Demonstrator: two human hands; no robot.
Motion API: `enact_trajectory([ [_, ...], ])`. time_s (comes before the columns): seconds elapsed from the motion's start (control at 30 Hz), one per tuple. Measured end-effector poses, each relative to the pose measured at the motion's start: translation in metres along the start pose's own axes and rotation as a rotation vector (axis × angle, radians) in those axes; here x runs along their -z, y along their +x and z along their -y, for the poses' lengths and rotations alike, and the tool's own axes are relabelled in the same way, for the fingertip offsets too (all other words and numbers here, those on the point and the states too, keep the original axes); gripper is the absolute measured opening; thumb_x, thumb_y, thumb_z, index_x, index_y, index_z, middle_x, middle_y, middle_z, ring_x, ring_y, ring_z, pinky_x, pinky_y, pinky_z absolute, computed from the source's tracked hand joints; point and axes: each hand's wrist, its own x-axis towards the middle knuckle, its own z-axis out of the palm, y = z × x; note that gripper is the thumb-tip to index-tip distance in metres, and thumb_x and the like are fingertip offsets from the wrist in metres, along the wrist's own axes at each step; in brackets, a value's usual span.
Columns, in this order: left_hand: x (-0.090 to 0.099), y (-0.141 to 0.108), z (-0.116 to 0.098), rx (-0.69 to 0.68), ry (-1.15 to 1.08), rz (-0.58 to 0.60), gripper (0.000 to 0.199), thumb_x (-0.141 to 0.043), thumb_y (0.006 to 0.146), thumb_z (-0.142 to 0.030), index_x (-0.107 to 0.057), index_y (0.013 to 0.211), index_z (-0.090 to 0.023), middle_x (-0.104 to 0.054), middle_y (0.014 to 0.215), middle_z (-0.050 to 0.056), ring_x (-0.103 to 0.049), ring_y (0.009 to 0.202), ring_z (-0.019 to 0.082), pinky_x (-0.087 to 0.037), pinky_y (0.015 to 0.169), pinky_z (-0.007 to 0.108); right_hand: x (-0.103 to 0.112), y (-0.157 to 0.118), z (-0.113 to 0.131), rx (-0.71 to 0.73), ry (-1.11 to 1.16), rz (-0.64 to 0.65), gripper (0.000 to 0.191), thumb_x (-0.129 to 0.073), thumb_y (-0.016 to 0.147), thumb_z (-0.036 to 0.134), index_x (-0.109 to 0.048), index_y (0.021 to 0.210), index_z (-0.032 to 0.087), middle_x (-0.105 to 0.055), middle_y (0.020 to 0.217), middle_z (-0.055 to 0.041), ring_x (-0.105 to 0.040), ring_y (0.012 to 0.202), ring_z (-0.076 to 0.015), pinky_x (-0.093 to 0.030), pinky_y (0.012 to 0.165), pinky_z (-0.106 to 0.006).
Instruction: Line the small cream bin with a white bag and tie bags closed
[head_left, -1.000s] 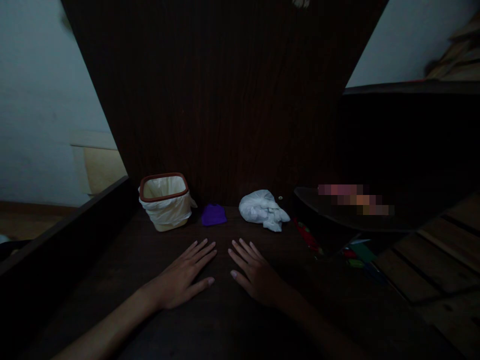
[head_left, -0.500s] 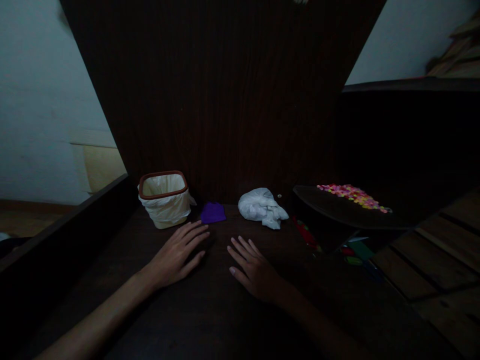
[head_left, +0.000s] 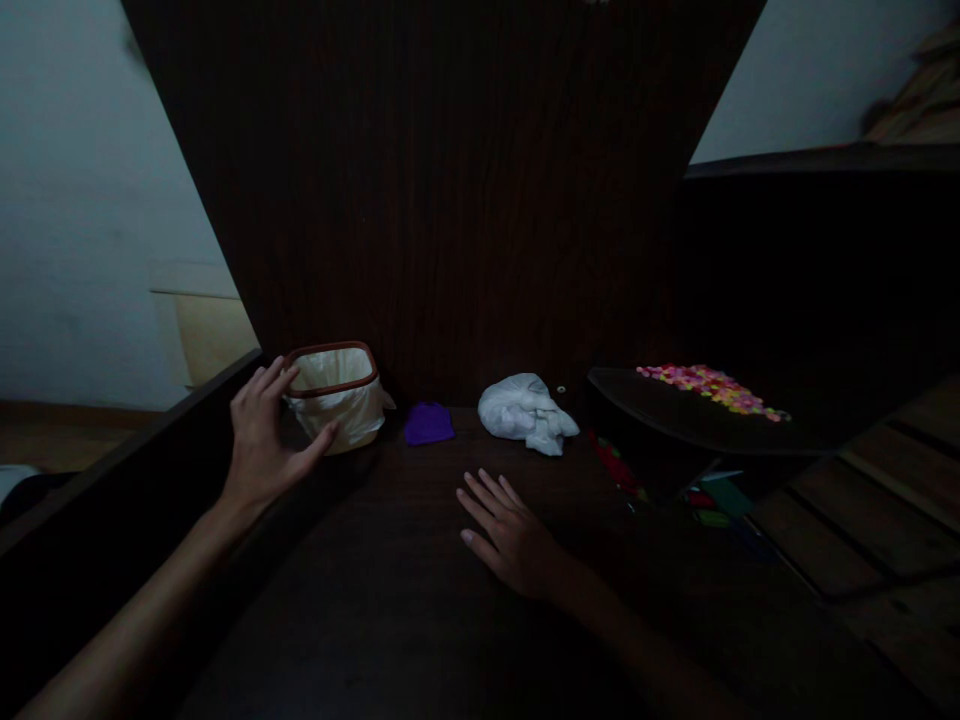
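At the near left side of a small trash bin (head_left: 352,425) is my left hand (head_left: 262,435), fingers and thumb spread apart. Whether its fingertips touch the bin I cannot tell. The bin has a brown rim and a pale plastic liner folded over its outside. My right hand (head_left: 510,540) lies open, palm down, on the dark wooden surface (head_left: 390,600). A knotted white plastic bag (head_left: 521,412) sits just beyond it. Between the bin and the bag lies a purple cloth-like piece (head_left: 428,424).
Behind these things rises a dark wooden panel (head_left: 450,200). A low side board (head_left: 172,425) runs along the left. On the right, a curved dark shelf (head_left: 637,400) carries a string of pink and yellow flowers (head_left: 712,387); red and green items (head_left: 716,500) lie beneath it.
My left hand has lifted from the surface and moved left and up to the bin, its fingers now turned toward the rim. My right hand stays in place.
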Motion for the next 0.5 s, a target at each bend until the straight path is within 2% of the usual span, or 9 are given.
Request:
enact_trajectory([
  [0.1, -0.008, -0.007, 0.012, 0.056, -0.036, 0.123, 0.066, -0.071, 0.089, -0.044, -0.046, 0.145, -0.021, -0.037, 0.161, 0.021, -0.040, 0.145, 0.045, -0.042, 0.112, 0.069, 0.000, 0.000, 0.000, -0.007, -0.004, 0.008, 0.053, -0.052, 0.102, 0.032, -0.047, 0.151, 0.013, -0.035, 0.162, -0.0154, -0.028, 0.153, -0.0346, -0.027, 0.122, -0.063],
  [0.17, -0.010, -0.009, 0.014, 0.069, -0.056, 0.146, 0.049, -0.064, 0.095, -0.041, -0.051, 0.137, -0.020, -0.040, 0.159, 0.020, -0.044, 0.143, 0.042, -0.045, 0.112, 0.065, 0.000, 0.000, 0.000, -0.001, -0.006, 0.000, 0.053, -0.051, 0.102, 0.033, -0.047, 0.151, 0.014, -0.035, 0.162, -0.0148, -0.028, 0.153, -0.0341, -0.027, 0.122, -0.063],
  [0.23, -0.010, -0.010, 0.014, 0.064, -0.054, 0.115, 0.033, -0.058, 0.099, -0.039, -0.057, 0.125, -0.018, -0.049, 0.152, 0.019, -0.051, 0.138, 0.039, -0.048, 0.110, 0.062, -0.001, -0.001, -0.001, 0.007, -0.007, -0.011, 0.053, -0.050, 0.102, 0.032, -0.047, 0.151, 0.013, -0.035, 0.161, -0.0150, -0.028, 0.153, -0.0339, -0.028, 0.122, -0.063],
  [0.33, -0.008, -0.009, 0.011, 0.044, -0.034, 0.078, 0.025, -0.057, 0.100, -0.038, -0.059, 0.112, -0.016, -0.056, 0.143, 0.016, -0.056, 0.133, 0.039, -0.052, 0.108, 0.059, -0.003, -0.002, -0.002, 0.013, -0.007, -0.025, 0.053, -0.050, 0.102, 0.032, -0.047, 0.151, 0.013, -0.035, 0.161, -0.0162, -0.028, 0.153, -0.0342, -0.028, 0.121, -0.063],
  [0.5, 0.001, -0.009, -0.003, -0.026, -0.077, 0.000, 0.015, -0.059, 0.099, -0.025, -0.056, 0.113, -0.020, -0.058, 0.139, 0.008, -0.057, 0.133, 0.037, -0.055, 0.106, 0.056, -0.002, -0.003, -0.004, 0.023, 0.055, -0.053, 0.050, -0.052, 0.101, 0.031, -0.052, 0.149, 0.016, -0.040, 0.160, -0.0157, -0.030, 0.152, -0.0333, -0.029, 0.121, -0.064],
])
